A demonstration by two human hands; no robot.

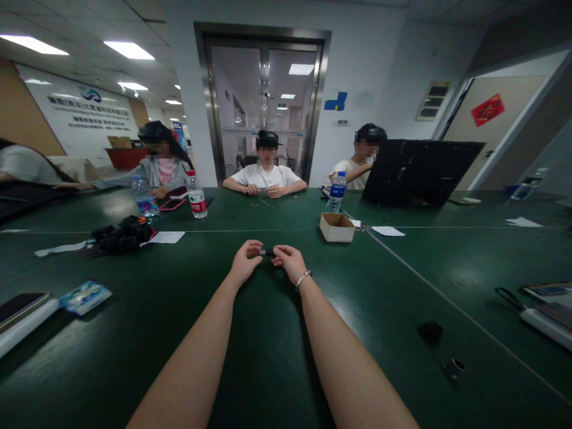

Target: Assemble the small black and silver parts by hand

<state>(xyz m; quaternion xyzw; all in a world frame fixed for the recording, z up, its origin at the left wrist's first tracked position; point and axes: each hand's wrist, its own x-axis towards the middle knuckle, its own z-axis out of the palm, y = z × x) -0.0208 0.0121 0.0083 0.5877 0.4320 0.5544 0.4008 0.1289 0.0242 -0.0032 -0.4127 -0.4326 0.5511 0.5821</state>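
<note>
Over the table in front of me, a small black cylinder (269,252) with a silvery left end spans the gap between my hands. My right hand (291,263), with a silver bracelet at the wrist, pinches its black end. The thumb and fingers of my left hand (245,262) curl around the silvery end, one on each side. What exactly the cylinder is, I cannot make out. Down to the right lie a dark rounded piece (430,331) and a short black part with a ring-shaped opening (454,368).
Beyond my hands stand an open cardboard box (337,229), a blue-labelled bottle (336,192) and a red-capped bottle (197,195). A black tangled bundle (123,236) and a blue packet (84,297) lie left. A large black monitor (420,173) stands back right. Several people sit around the green table (268,357).
</note>
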